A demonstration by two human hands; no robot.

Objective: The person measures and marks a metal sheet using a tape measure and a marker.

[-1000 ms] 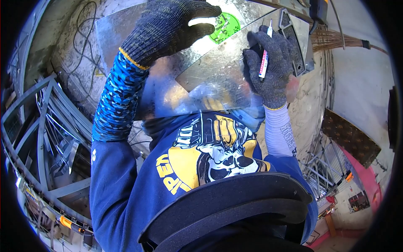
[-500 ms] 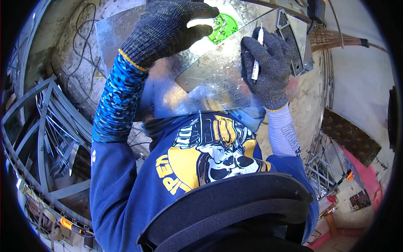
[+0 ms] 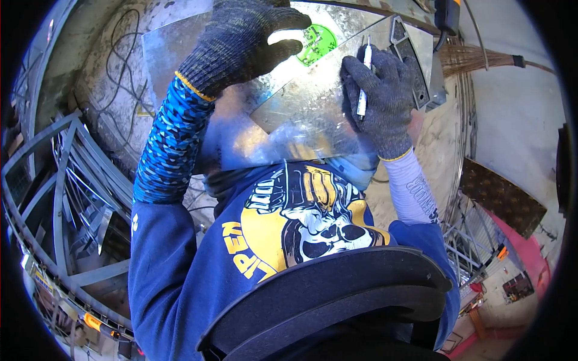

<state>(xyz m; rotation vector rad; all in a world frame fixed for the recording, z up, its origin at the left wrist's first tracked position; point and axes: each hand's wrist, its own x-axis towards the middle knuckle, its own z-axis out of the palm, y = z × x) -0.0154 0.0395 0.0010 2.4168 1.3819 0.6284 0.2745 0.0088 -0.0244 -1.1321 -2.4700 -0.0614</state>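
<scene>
A shiny metal sheet [image 3: 289, 114] lies across the person's lap, with a round green sticker [image 3: 317, 43] near its top. My left hand [image 3: 250, 45], in a dark knitted glove, rests at the sheet's upper left, thumb and fingers apart and nothing visible between them. On the right, my right hand [image 3: 385, 96], gloved the same way, holds a white pen [image 3: 363, 84] between its fingers, tip pointing up. A dark metal square-like tool [image 3: 410, 63] lies beside the right hand at the sheet's right edge.
A straw broom [image 3: 475, 58] lies at the upper right. Metal bars and frames [image 3: 66, 198] are stacked at the left. A cable [image 3: 123, 78] runs over the floor at the upper left. A brown patterned panel [image 3: 503, 195] is at the right.
My right hand has shifted slightly left with the pen. The metal tool beside it also appears a little further left. My left hand has hardly moved.
</scene>
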